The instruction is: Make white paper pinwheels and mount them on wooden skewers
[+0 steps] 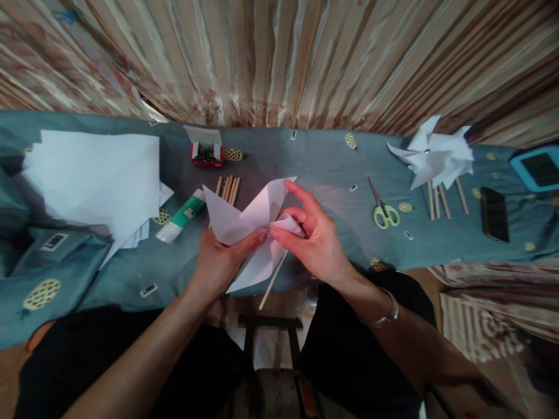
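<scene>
The white paper pinwheel (248,216) sits between the two grips, in front of the person and above the near edge of the cloth-covered worktop (323,169). The left grip (218,253) is closed on its lower left side, the thumb laid over the front and reaching almost to the centre; its other fingers are mostly hidden, so how they rest cannot be told. The right grip (321,235) holds the right side: the thumb presses close to the centre, beside the left thumb's tip, the index finger stretches up to the tip of the upper blade, and the remaining fingers bend around a curled flap. A thin stick (273,281) slants out below the paper toward the person, touched by neither thumb. Just beyond the left grip lie a bundle of wooden sticks (231,189) and a green-and-white glue tube (181,215). Scissors (386,214) lie well to the right of the right grip, with more pinwheels (430,152) farther out.
</scene>
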`<state>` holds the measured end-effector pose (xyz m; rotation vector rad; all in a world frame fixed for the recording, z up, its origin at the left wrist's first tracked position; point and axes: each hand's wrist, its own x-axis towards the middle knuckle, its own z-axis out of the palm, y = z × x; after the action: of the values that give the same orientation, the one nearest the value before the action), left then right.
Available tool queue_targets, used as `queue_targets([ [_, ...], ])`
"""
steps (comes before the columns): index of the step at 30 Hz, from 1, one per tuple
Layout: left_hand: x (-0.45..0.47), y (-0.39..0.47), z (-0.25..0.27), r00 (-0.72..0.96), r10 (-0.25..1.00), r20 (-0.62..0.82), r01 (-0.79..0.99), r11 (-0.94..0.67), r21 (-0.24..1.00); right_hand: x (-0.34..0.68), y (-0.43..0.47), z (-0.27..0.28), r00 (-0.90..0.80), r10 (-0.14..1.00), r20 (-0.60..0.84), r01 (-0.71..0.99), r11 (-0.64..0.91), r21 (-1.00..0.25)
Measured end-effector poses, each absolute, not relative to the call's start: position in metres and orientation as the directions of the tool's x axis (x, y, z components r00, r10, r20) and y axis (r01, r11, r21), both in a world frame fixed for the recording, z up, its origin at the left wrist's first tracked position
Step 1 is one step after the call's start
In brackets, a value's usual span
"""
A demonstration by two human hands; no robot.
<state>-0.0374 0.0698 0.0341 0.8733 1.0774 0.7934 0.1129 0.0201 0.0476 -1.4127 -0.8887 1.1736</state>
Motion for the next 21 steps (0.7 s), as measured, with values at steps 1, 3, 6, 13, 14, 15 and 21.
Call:
queue_targets([
  [1, -0.037, 0.070, 0.035, 0.287, 0.878, -0.382, -0.107, 0.426, 0.898, 0.113, 0.020, 0.048, 0.246, 0.949, -0.195, -0.079, -0.180, -0.980],
  [3, -0.036, 0.070, 0.038, 0.276, 0.888, -0.369, -0.068, 0.401, 0.914, 0.113, 0.021, 0.049, 0.246, 0.949, -0.195, -0.085, -0.179, -0.980],
  [6, -0.031, 0.071, 0.043, 0.222, 0.899, -0.377, -0.050, 0.396, 0.917, 0.114, 0.020, 0.048, 0.244, 0.953, -0.182, -0.078, -0.168, -0.983],
  [13, -0.030, 0.071, 0.044, 0.200, 0.898, -0.392, -0.073, 0.412, 0.908, 0.114, 0.020, 0.045, 0.236, 0.960, -0.148, -0.024, -0.147, -0.989],
  [14, -0.030, 0.071, 0.042, 0.202, 0.900, -0.386, -0.066, 0.406, 0.912, 0.114, 0.020, 0.045, 0.237, 0.960, -0.146, -0.019, -0.146, -0.989],
  [15, -0.031, 0.071, 0.041, 0.205, 0.902, -0.380, -0.059, 0.399, 0.915, 0.114, 0.020, 0.045, 0.239, 0.960, -0.147, -0.017, -0.147, -0.989],
  [21, -0.033, 0.071, 0.036, 0.213, 0.912, -0.349, -0.048, 0.367, 0.929, 0.113, 0.021, 0.045, 0.244, 0.958, -0.153, -0.019, -0.153, -0.988],
])
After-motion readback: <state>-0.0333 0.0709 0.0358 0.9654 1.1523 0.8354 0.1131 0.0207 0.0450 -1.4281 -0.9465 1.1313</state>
